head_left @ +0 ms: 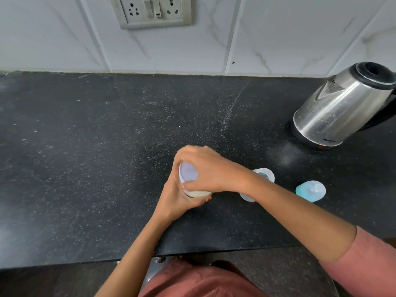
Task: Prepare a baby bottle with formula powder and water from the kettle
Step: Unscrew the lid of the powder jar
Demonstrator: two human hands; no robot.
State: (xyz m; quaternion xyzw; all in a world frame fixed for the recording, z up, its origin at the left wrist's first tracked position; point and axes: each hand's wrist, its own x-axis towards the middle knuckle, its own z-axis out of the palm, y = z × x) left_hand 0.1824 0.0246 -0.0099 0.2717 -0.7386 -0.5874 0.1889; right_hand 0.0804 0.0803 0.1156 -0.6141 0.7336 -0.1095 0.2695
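A small clear jar [196, 192] of pale formula powder stands on the black counter [107, 146] near its middle. My left hand [177, 198] grips the jar's body from the near side. My right hand [205, 168] curls over its white lid [188, 172] from above. Behind my right wrist stands the open clear baby bottle [264, 175], partly hidden. Its teal collar with the clear teat [310, 190] lies on the counter further right. The steel kettle [342, 103] with a black lid sits on its base at the back right.
A white tiled wall [192, 43] with a switch and socket panel [154, 11] rises behind the counter. The counter's front edge [214, 251] runs just before my body. White powder specks are scattered over the dark surface.
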